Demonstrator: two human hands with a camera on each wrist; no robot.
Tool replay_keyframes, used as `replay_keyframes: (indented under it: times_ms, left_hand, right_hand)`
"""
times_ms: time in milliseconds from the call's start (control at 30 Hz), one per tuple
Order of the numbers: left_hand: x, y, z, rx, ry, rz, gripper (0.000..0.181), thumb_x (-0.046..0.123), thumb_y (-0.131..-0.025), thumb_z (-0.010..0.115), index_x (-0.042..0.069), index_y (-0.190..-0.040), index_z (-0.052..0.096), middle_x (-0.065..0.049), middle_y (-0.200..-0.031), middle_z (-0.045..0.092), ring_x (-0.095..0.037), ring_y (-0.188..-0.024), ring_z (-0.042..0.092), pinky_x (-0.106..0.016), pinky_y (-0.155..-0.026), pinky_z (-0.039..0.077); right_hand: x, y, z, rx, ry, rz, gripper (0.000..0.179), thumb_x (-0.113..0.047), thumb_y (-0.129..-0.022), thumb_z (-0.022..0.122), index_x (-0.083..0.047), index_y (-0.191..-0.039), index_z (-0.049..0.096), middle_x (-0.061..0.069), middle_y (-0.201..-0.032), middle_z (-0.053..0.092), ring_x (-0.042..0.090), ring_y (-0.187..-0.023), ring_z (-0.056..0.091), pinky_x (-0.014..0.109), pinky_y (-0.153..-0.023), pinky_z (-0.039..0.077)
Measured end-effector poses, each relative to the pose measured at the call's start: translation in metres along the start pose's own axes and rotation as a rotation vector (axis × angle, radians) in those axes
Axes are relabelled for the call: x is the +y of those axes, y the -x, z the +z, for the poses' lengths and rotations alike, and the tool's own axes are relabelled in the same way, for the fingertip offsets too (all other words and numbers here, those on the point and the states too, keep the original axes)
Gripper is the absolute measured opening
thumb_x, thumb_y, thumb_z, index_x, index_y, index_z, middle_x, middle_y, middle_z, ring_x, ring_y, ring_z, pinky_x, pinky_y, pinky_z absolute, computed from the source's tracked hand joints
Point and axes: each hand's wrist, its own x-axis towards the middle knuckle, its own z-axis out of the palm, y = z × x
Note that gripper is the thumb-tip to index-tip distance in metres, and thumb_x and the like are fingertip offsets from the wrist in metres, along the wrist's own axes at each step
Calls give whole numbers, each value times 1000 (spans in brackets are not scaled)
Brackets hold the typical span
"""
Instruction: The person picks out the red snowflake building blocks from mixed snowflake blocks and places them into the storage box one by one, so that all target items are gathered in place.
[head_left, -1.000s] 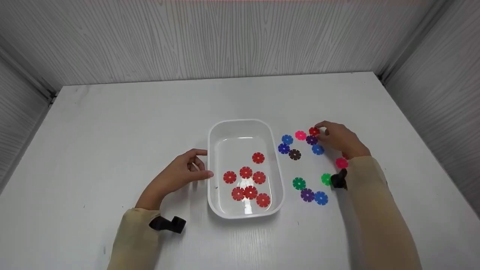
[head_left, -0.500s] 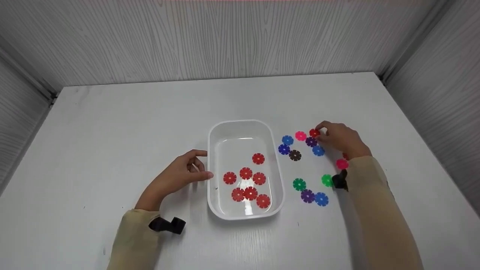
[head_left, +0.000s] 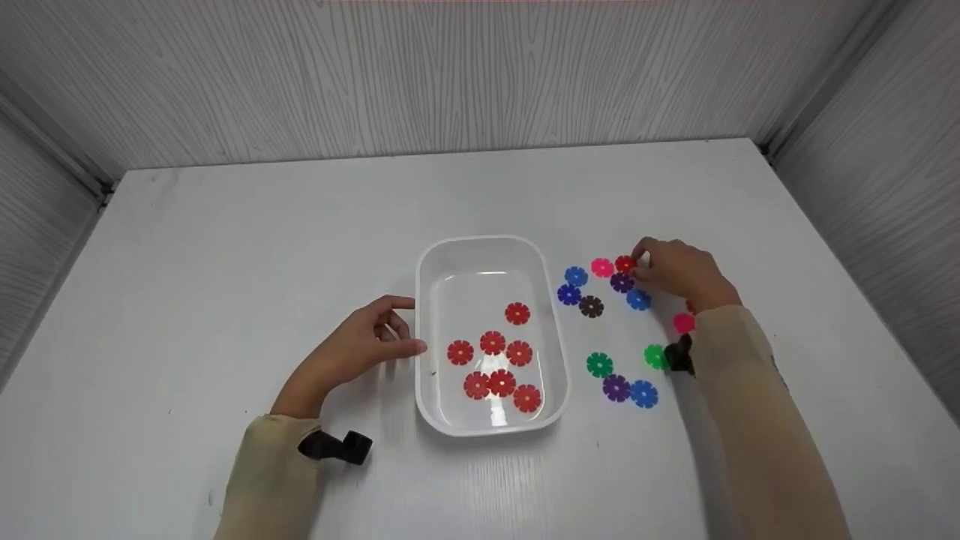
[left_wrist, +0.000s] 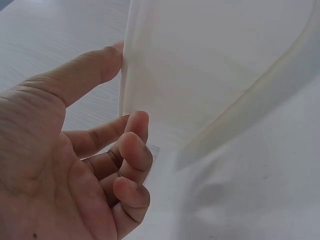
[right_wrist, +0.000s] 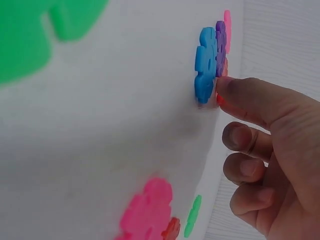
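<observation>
In the head view, my left hand (head_left: 365,343) is at the left wall of a white plastic tray (head_left: 426,405). Thumb and index fingertip hold its rim (left_wrist: 131,60) while the other fingers curl, holding nothing, in the left wrist view. Inside the tray, several red snowflake discs lie flat, one red disc (head_left: 517,313) farther back. Right of the tray my right hand (head_left: 684,271) pinches the edge of another red disc (head_left: 624,264) with thumb and index finger. A purple disc (head_left: 622,282) and a blue disc (head_left: 638,299) lie close to those fingertips; the fingers partly hide the pinched disc.
Scattered discs lie right of the tray: pink (head_left: 602,268), brown (head_left: 591,306), dark blue (head_left: 569,294), green (head_left: 599,364) and others. The right sleeve (head_left: 739,375) partly covers a pink disc (head_left: 683,322). A wood-grain panel (head_left: 450,82) stands behind the table.
The red disc at my right fingertips has shifted slightly left toward the pink one. The left hand and the tray hold their places.
</observation>
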Motion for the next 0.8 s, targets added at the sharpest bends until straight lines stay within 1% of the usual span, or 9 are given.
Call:
replay_keyframes:
  times_ms: [267,400,467,533,633,700,800]
  left_hand:
    - [3,2,0,0,-4,-16,63,32,-82,75,9,-135,49,-7,-98,59,-18,-80,52,-29,-70,44]
    - [3,3,1,1,-9,-25,63,32,-82,75,9,-135,49,-7,-98,59,-19,-81,52,-29,-70,44]
    - [2,3,2,0,-10,-28,63,32,-82,75,9,-135,49,-7,-99,59,-19,-81,52,-29,-70,44]
    - [2,3,2,-1,-14,-30,63,32,-83,75,9,-135,49,-7,-98,59,-19,-81,52,-29,-70,44]
    - [1,3,3,-4,-5,-21,63,32,-82,75,9,-135,49,-7,-98,59,-19,-80,52,-29,-70,44]
    - [1,3,3,-6,4,-13,63,31,-82,75,9,-135,49,-7,-98,58,-18,-79,52,-29,-70,44]
    - [1,2,3,-6,19,-8,62,30,-82,75,8,-135,49,-7,-98,58,-18,-79,52,-29,-70,44]
  right_hand:
    - [-1,-1,3,8,33,10,47,-29,-93,61,-8,-132,48,20,-118,59,31,-92,55,45,-77,51]
    - [1,-1,4,9,37,15,49,-32,-91,63,-7,-130,48,20,-119,59,31,-92,55,44,-72,52]
    - [3,1,3,20,32,12,52,-35,-90,64,-7,-131,48,20,-120,59,33,-94,56,46,-73,53]
    - [5,2,1,40,28,4,55,-38,-89,64,-7,-132,48,21,-121,60,33,-94,57,47,-73,53]
    - [6,5,-5,96,40,-32,54,-36,-90,63,-6,-131,48,22,-117,60,32,-90,58,46,-74,52]
    - [4,7,-8,131,44,-63,51,-33,-90,61,-5,-130,48,22,-113,61,31,-86,58,46,-73,52]
    - [-4,10,-12,172,28,-108,47,-30,-90,60,-4,-128,49,22,-110,60,31,-86,58,47,-75,52]
